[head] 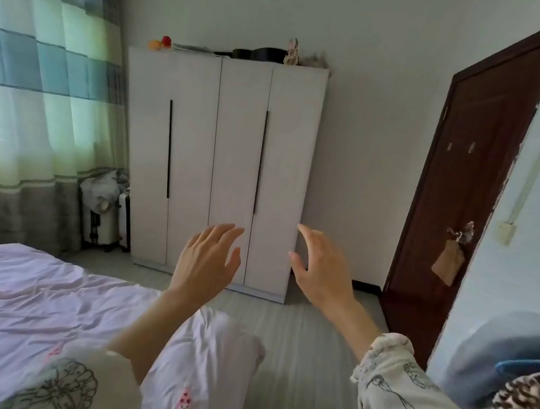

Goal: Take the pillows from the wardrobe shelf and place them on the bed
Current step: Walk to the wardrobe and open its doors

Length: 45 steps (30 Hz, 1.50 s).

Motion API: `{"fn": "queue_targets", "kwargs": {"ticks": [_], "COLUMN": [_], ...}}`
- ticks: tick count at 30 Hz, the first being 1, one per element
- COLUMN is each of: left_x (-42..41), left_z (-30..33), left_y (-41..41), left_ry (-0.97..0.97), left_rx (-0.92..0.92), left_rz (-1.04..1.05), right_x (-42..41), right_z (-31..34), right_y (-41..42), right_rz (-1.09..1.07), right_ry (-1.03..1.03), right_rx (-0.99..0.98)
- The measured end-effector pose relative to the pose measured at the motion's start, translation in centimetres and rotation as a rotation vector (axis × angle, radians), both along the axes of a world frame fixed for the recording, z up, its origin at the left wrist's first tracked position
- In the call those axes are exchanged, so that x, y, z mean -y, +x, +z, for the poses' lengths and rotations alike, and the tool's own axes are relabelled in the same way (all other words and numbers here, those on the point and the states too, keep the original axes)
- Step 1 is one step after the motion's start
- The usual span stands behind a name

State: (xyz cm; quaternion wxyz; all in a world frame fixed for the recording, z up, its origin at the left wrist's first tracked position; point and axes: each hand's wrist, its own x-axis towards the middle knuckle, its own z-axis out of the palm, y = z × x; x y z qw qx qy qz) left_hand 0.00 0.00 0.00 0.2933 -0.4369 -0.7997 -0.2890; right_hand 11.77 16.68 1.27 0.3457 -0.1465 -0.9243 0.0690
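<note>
Pink wrinkled bedding covers the bed (21,305) at the lower left. Beyond it, against the far wall, stands the tall white wardrobe (219,166) with its doors closed, so its shelf and any pillows inside are hidden. Both hands, left hand (205,259) and right hand (320,267), hang before it with fingers spread, holding nothing.

You can't read any words, numbers or brand names here. The sleeve (401,401) on your right arm has only drawn outlines of figures, no letters. The bed cover (38,297) has small pink cartoon pictures, and no writing shows on them.
</note>
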Motion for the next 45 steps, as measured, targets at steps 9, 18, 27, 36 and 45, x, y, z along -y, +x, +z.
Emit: {"fn": "queue_targets", "kwargs": {"ticks": [9, 18, 27, 36, 45], "left_x": [-8.0, -17.5, -29.1, -43.2, -52.1], "left_z": [-7.6, -11.2, -13.1, -12.1, -12.9], "left_y": [-8.2, -16.7, -24.4, -31.2, -38.3], "left_ry": [0.06, 0.058, -0.04, 0.048, 0.078], "left_rx": [0.265, 0.516, 0.511, 0.536, 0.576], "left_rz": [-0.057, -0.122, -0.134, -0.026, 0.047], "right_x": [-6.9, -16.4, -28.9, -44.7, -54.6], "right_z": [-7.3, -10.2, -12.3, -11.0, -12.5], "right_y": [-6.5, -14.0, -22.1, -31.5, -40.8], "right_rz": [0.012, -0.038, 0.023, 0.187, 0.278], "right_ry": [-0.266, -0.358, -0.413, -0.393, -0.471], "right_rx": [-0.053, -0.001, 0.005, 0.041, 0.051]}}
